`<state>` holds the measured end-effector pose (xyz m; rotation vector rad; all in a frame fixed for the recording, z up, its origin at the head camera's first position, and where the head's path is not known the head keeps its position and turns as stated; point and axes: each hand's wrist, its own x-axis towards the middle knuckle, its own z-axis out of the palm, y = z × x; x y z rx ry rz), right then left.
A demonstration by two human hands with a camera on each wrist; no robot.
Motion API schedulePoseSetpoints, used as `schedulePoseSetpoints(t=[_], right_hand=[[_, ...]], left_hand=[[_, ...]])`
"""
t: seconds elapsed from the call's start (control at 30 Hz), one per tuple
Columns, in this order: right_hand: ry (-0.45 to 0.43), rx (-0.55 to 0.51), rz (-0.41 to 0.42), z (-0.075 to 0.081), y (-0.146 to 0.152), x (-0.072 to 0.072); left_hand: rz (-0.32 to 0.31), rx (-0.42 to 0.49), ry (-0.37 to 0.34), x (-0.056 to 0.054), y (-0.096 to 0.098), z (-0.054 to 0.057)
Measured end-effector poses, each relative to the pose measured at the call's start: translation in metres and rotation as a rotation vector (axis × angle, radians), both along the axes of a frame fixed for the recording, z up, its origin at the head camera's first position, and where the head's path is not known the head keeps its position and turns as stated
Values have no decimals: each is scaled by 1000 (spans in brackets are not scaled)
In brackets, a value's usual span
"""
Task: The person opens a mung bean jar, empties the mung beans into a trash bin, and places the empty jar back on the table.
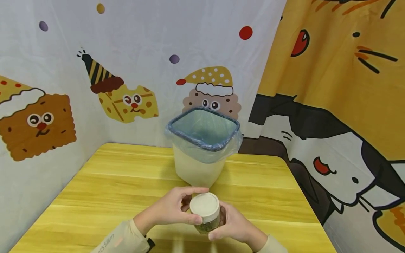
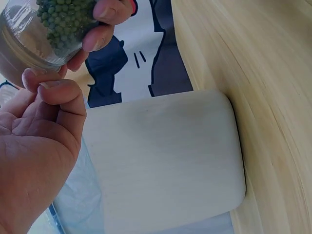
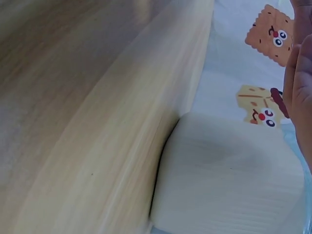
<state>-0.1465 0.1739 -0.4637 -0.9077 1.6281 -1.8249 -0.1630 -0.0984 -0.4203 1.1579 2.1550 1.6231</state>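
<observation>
A small clear jar with a white lid is held above the front of the table. Small round green grains, like mung beans, fill part of it in the left wrist view. My left hand grips the lid from the left, thumb in front and fingers behind. Around the jar's body from the right, my right hand holds it. Only part of the right hand shows at the edge of the right wrist view, where the jar is out of sight.
Beyond the hands stands a cream bin with a translucent blue bag folded over its rim. The yellow wood-grain table ends at a printed cloth behind. A patterned curtain hangs along the right.
</observation>
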Motion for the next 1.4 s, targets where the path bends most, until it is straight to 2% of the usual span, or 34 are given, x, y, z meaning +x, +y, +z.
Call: schedulePoseSetpoints(t=[0.23, 0.33, 0.57, 0.7, 1.03, 1.2, 1.4], right_hand=[[-63, -28, 76, 1, 6, 0], [-65, -19, 78, 1, 8, 0], [-9, 38, -20, 0, 8, 2], [-6, 88, -74, -1, 8, 3], [-11, 45, -38, -5, 8, 1], [-37, 70, -49, -5, 9, 2], [-17, 79, -78, -6, 7, 2]], left_hand=[[-13, 29, -15, 2, 3, -1], [-19, 28, -27, 4, 6, -2], [-16, 44, -41, 6, 9, -6], [-14, 49, -40, 5, 9, -8], [-14, 17, -15, 5, 10, -10], [-22, 19, -1, 5, 10, -11], [-8, 16, -7, 5, 10, -12]])
